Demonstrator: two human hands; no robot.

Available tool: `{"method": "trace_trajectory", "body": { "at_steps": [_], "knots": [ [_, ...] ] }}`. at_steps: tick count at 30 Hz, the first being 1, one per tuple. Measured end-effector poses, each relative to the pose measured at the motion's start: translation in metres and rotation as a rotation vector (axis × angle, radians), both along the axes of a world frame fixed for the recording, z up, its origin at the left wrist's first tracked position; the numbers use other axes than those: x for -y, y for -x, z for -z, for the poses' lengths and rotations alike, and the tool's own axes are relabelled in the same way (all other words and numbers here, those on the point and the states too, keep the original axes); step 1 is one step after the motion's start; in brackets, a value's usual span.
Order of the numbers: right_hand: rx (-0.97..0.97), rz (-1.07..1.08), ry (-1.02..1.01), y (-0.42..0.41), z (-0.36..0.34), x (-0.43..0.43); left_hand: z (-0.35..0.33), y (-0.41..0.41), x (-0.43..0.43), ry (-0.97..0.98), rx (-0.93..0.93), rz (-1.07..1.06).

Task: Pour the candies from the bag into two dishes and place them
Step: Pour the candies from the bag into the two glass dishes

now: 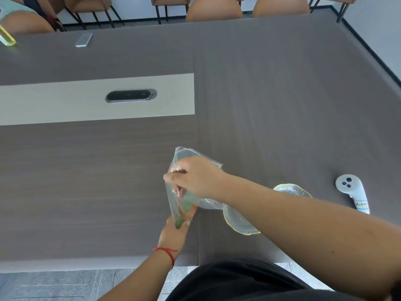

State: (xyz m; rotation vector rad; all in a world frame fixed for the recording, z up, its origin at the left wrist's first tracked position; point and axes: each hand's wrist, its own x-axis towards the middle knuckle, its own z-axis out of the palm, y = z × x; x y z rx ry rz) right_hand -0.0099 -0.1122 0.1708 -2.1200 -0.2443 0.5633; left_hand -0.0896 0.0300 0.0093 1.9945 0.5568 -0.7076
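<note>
A clear plastic bag [186, 155] with green and orange candies [184, 210] in its lower end is held above the grey table [86, 170]. My right hand [195, 177] grips its upper part, fingers pinched on the plastic. My left hand [174, 230], with a red string at the wrist, holds the bag's bottom corner from below. Two clear glass dishes with yellow rims sit to the right: the near dish [236, 222] and the far dish [290, 190], both partly hidden by my right forearm. Both look bare.
A white handheld controller [352, 192] lies at the right of the table. A black cable port [130, 95] sits in the pale centre strip. A small grey remote [83, 39] and a yellow-green object [7, 38] lie at the far left. Brown chairs [213, 9] line the far edge.
</note>
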Motion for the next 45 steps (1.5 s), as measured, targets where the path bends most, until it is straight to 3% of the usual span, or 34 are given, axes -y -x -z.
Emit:
{"method": "trace_trajectory", "body": {
  "at_steps": [3, 7, 12, 16, 19, 22, 24, 30, 38, 45],
  "knots": [
    [0.067, 0.051, 0.047, -0.007, -0.004, 0.018, -0.005, -0.005, 0.008, 0.148, 0.026, -0.107],
    [0.008, 0.259, 0.000, -0.016, -0.005, 0.069, -0.018, -0.016, -0.001, 0.043, 0.168, -0.038],
    [-0.260, 0.533, -0.129, -0.004, 0.014, 0.133, -0.048, -0.033, -0.020, -0.092, 0.299, 0.140],
    [-0.390, 0.616, -0.162, 0.024, 0.047, 0.166, -0.067, -0.047, -0.024, -0.241, 0.392, 0.359],
    [-0.537, 0.729, -0.303, 0.043, 0.073, 0.177, -0.079, -0.054, -0.011, -0.299, 0.326, 0.530],
    [-0.628, 0.819, -0.447, 0.054, 0.092, 0.185, -0.087, -0.057, -0.001, -0.214, 0.263, 0.400],
    [-0.652, 0.811, -0.479, 0.062, 0.100, 0.192, -0.093, -0.058, 0.003, -0.260, 0.314, 0.376],
    [-0.667, 0.895, -0.579, 0.074, 0.119, 0.197, -0.108, -0.064, 0.012, -0.492, 0.517, 0.578],
    [-0.630, 0.960, -0.617, 0.078, 0.131, 0.191, -0.127, -0.059, 0.021, -0.430, 0.877, 0.557],
    [-0.617, 1.004, -0.677, 0.076, 0.128, 0.185, -0.129, -0.064, 0.026, -0.422, 0.967, 0.525]
  ]
}}
